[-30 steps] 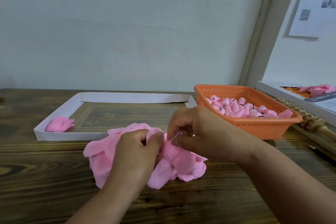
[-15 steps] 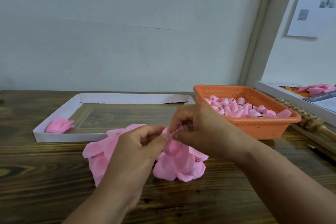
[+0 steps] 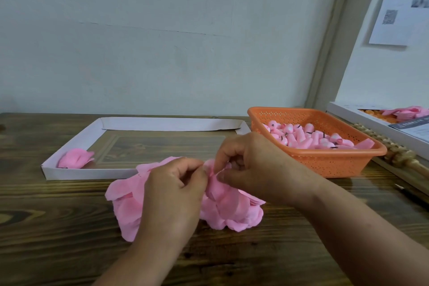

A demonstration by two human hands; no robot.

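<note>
A heap of loose pink petals [image 3: 232, 211] lies on the wooden table [image 3: 58, 227] in front of me. My left hand [image 3: 174, 195] and my right hand [image 3: 255, 165] meet just above the heap, and both pinch a small pink petal piece [image 3: 212, 169] between thumb and fingers. What lies inside the pinch is hidden by my fingers. A finished pink flower [image 3: 75, 158] rests in the near left corner of a shallow white cardboard tray [image 3: 92, 173].
An orange plastic basket [image 3: 329, 162] full of small pink buds [image 3: 308, 138] stands at the right, close behind my right hand. Further right a white box [image 3: 371, 123] holds more pink and orange petals, beside a wooden beaded stick [image 3: 399, 153]. The wall is behind.
Both hands have risen slightly from the heap and drawn a petal piece up between them. The heap has spread a little under my left hand.
</note>
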